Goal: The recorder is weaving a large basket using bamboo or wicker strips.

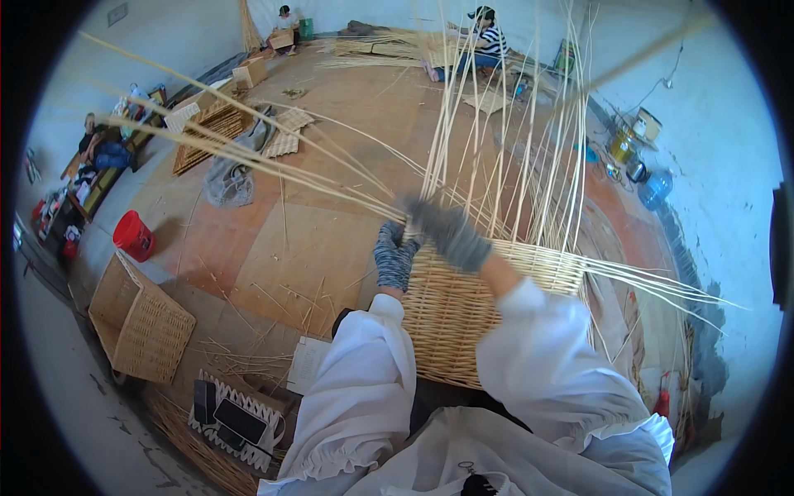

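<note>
- Evidently the work is weaving: a pale wicker basket (451, 322) stands at the person's front, its lower edge close to the lap, well in from the floor's (318, 236) right edge.
- The near side is densely woven from its lower edge almost to its upper one, so that face looks mostly done.
- Much seems left at the top: upright rods (514, 178) rise loose from it, long rods (273, 163) slant off to the left, and a sheaf of thin ends (653, 281) sticks out past the upper right corner, all untrimmed.
- The gloved left hand (394, 258) is at the basket's upper left corner, fingers curled, apparently pinching the rods there.
- The gloved right hand (453, 234) is just beside it, over the upper edge; motion blur hides what its fingers grip, if anything.
- On the left the floor has room, with only loose scraps until the finished-looking basket (153, 335) and red bucket (134, 236) near its left edge.
- To the right, the sheaf reaches toward the wall (736, 248), so turning the work that way could catch those ends; the slanting rods need clearance too.
</note>
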`<state>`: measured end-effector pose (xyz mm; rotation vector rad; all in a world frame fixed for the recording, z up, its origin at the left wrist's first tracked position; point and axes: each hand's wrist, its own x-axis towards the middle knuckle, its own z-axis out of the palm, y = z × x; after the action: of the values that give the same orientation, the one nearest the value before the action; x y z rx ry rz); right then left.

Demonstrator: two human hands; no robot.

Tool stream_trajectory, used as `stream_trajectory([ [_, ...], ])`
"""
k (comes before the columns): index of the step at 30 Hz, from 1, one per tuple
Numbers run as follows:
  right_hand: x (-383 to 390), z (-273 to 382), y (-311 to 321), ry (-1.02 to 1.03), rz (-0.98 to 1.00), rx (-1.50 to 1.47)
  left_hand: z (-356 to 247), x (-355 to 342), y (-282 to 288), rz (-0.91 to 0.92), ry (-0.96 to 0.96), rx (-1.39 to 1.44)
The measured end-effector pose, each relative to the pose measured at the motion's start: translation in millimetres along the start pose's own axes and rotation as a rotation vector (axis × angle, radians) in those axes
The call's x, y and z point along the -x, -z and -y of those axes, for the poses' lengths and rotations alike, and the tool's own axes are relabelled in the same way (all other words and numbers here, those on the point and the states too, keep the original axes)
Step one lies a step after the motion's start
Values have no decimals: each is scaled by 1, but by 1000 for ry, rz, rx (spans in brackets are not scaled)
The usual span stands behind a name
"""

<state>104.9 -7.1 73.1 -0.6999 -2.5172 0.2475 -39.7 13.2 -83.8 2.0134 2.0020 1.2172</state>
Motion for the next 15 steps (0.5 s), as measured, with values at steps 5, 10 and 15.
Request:
stream_trajectory([
  [5, -39, -27, 41, -316, -124, -651, -15, 6, 4, -142, 284, 1141],
  [10, -58, 32, -25, -128, 202, 256, -9, 9, 4, -217, 243, 1280],
  [15, -76, 59, -31, -419, 468, 360, -27, -1, 15, -48, 569, 1884],
])
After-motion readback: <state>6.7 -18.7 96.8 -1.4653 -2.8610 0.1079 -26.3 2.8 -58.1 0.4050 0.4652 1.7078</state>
